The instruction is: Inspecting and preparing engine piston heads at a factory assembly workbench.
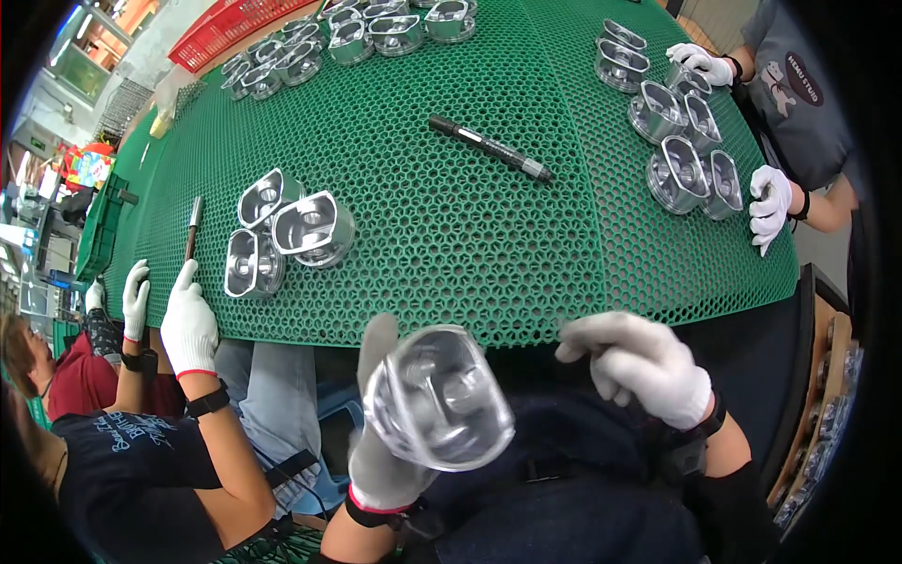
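My left hand (383, 475), in a white glove, holds a shiny metal piston (440, 399) just in front of the table's near edge. The piston is tilted so its hollow underside faces up, with the pin bosses showing inside; it looks slightly blurred. Off to its right, my gloved right hand (648, 368) hovers with bent fingers, the forefinger reaching left. Nothing shows in that hand, and it does not touch the piston. Beyond my hands, a black marker pen (489, 148) lies on the green mesh mat (451, 254).
Three pistons (315, 226) stand grouped at the left, several more pistons (681, 174) at the right, and others (395, 33) at the back near a red crate (235, 33). Co-workers' gloved hands (190, 324) rest left and right. A rack of parts (817, 423) stands lower right.
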Tool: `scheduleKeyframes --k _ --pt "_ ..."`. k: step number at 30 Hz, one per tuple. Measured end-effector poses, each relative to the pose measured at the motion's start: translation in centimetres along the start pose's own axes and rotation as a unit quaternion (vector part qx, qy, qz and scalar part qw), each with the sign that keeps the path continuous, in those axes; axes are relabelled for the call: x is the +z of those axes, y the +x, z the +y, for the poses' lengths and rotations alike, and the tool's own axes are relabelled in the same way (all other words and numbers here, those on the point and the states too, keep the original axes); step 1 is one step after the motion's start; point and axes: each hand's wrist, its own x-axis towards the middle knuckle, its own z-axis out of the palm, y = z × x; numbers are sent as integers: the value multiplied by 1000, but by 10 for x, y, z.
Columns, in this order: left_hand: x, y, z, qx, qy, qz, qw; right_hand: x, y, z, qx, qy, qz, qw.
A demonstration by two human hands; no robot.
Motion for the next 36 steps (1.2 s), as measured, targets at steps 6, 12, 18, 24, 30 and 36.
scheduleKeyframes --k 6,12,18,24,30,36 --pt "-5 3 1 47 -46 -29 997 -30 -12 3 -116 87 -149 978" --pt "2 10 -6 234 271 15 934 1 -9 -27 -307 -535 -41 786" --pt "-1 6 -7 298 397 -21 868 5 -3 -38 -226 -562 -123 786" --pt "7 3 -15 167 267 44 948 -3 0 -44 -248 -547 -73 796" --pt "14 1 1 -45 96 68 992 3 9 -40 -405 -648 135 631" --pt "6 2 2 -175 -50 19 983 3 6 -48 -391 -669 80 627"
